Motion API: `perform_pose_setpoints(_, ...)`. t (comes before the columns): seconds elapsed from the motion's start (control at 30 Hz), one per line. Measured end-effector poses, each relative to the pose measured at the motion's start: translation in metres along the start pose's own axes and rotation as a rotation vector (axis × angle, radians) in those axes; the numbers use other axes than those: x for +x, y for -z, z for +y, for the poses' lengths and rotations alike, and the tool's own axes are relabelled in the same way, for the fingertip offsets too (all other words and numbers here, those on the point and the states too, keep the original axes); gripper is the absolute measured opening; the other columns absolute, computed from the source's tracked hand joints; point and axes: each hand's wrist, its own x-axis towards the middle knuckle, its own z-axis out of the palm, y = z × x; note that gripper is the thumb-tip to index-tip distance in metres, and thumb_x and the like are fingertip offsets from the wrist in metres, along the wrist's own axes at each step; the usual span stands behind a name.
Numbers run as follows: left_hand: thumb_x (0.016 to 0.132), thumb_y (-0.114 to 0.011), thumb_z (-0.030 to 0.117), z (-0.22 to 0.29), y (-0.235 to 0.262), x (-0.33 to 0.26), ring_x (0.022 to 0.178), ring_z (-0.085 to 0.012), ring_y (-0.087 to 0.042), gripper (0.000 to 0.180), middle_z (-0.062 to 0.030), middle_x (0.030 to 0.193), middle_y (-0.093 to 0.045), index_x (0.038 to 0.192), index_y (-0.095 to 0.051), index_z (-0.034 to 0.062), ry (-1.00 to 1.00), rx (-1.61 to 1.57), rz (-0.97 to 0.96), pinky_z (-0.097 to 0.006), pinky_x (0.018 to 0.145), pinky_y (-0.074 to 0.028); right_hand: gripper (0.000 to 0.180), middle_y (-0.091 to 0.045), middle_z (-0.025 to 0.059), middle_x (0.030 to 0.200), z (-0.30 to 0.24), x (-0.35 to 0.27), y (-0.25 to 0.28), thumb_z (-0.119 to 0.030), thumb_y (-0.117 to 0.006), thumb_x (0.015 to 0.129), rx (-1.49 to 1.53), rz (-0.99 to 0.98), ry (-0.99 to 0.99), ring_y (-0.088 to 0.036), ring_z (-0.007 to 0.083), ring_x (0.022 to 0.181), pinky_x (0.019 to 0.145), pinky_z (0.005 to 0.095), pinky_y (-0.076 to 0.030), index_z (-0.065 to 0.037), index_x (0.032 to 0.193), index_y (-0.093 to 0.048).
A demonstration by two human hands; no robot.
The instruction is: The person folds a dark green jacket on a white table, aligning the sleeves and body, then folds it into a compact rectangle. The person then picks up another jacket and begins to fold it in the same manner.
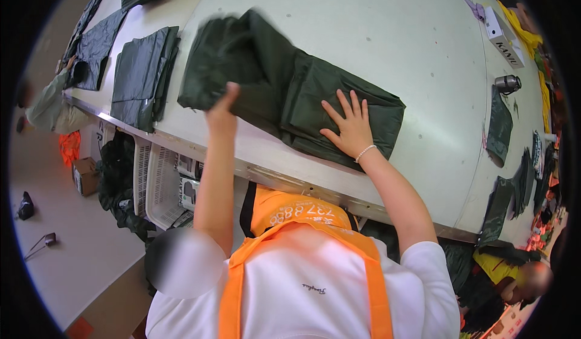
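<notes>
A dark green garment (284,78) lies partly folded on the white table (387,30). My left hand (221,110) grips its left part at the near edge, where the cloth looks lifted and blurred. My right hand (348,126) presses flat, fingers spread, on the folded right part of the same garment. Both forearms reach up from my white shirt with orange straps.
A folded dark garment (143,75) and further dark pieces (97,45) lie at the table's left, where another person's sleeve (51,100) reaches in. White box (503,35), metal cup (507,83) and dark pieces (500,127) lie at right. White baskets (160,184) stand under the table.
</notes>
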Motion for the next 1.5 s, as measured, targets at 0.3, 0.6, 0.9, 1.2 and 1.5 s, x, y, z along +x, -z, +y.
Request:
perform_pose_setpoints(0.3,0.053,-0.064,0.004,-0.089,-0.092,-0.109,0.133,-0.0263,-0.031,0.018,-0.0045,0.138,-0.044,0.070,-0.057,0.0081,-0.611,1.138,-1.088,-0.066,0.104,-0.009,0.064,-0.043,0.0155,0.134,0.049,-0.014,0.030,-0.048,-0.055,0.086,0.986,0.427,-0.369,-0.037,0.0309,0.126,0.105,0.0427,-0.028,-0.008,0.134,-0.041)
perform_pose_setpoints(0.6,0.064,-0.063,0.008,-0.097,-0.126,-0.104,0.134,-0.0187,-0.029,0.014,0.0013,0.139,-0.042,0.078,-0.062,0.0106,-0.835,1.386,-1.185,-0.060,0.108,-0.010,0.079,-0.054,0.0222,0.124,0.164,-0.033,0.061,-0.056,-0.060,0.079,0.774,-0.210,-0.629,-0.050,0.0279,0.117,0.098,0.0334,-0.038,0.005,0.127,-0.048)
perform_pose_setpoints(0.9,0.069,-0.059,-0.005,-0.057,-0.005,-0.105,0.131,-0.0280,-0.033,0.033,-0.0133,0.129,-0.051,0.101,-0.062,0.0029,0.169,0.637,-0.677,-0.037,0.104,-0.031,0.053,-0.058,0.0328,0.079,0.001,-0.154,0.010,-0.042,-0.045,0.092,0.414,0.012,-0.614,-0.056,0.0483,0.078,0.071,0.0492,-0.045,0.010,0.100,-0.054)
perform_pose_setpoints(1.2,0.061,-0.084,0.019,-0.046,-0.026,-0.147,0.118,-0.0283,-0.039,0.103,-0.0171,0.132,-0.034,0.142,-0.021,0.0083,-0.046,0.879,-0.393,-0.039,0.095,-0.037,0.062,-0.064,0.0150,0.090,0.009,-0.121,0.070,-0.045,-0.071,0.076,0.454,0.342,-0.763,-0.061,0.0203,0.078,0.068,0.0317,-0.050,0.007,0.107,-0.058)
perform_pose_setpoints(1.5,0.062,-0.082,0.015,-0.039,-0.027,-0.133,0.125,-0.0292,-0.035,0.106,-0.0174,0.132,-0.034,0.145,-0.015,0.0101,0.014,0.808,-0.501,-0.037,0.102,-0.033,0.058,-0.062,0.0113,0.099,0.035,-0.088,0.050,-0.035,-0.073,0.075,0.967,-0.073,-1.152,-0.058,0.0153,0.087,0.078,0.0284,-0.047,0.008,0.110,-0.053)
